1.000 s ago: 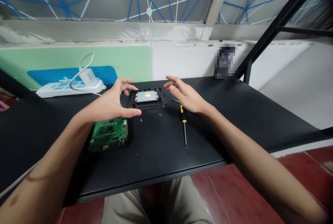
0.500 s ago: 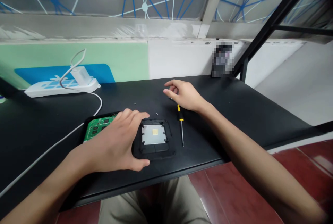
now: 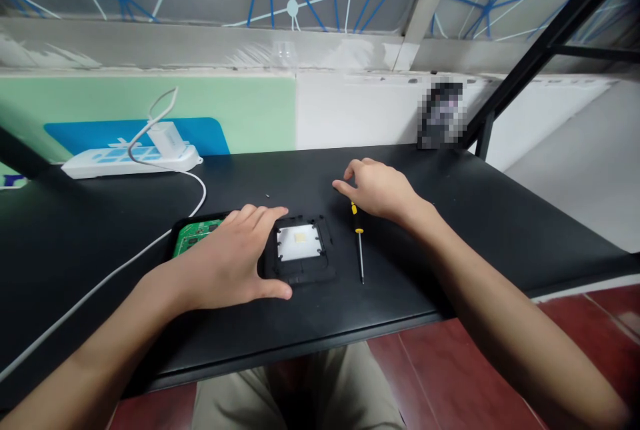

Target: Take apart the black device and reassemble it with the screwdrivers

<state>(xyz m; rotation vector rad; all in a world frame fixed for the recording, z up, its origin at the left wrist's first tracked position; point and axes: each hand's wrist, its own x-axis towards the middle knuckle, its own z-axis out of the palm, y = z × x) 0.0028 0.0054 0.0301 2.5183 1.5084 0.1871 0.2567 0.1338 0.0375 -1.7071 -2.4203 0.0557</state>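
My left hand (image 3: 235,260) is closed round the left side of a square black plastic cover (image 3: 305,277), thumb along its near edge and fingers along its far edge. A silvery metal plate (image 3: 287,250) with a small pale pad (image 3: 300,238) sits in the cover. Partly behind that hand lies a green circuit board (image 3: 193,237) in a black housing. My right hand (image 3: 373,187) hovers over the handle end of a yellow-and-black screwdriver (image 3: 359,231), thumb and fingers apart, nothing seen between them. The screwdriver's shaft points toward me on the table.
A tiny screw (image 3: 267,196) lies beyond the cover. At the back left stands a white power strip (image 3: 95,163) with a plugged-in charger (image 3: 167,139); its white cable (image 3: 113,270) crosses the left of the table (image 3: 280,343). A blurred dark object (image 3: 441,115) stands at the back right.
My left hand has shifted slightly away from me with the cover, and a second small screw beyond it is no longer visible. My right hand has moved a little to the right.
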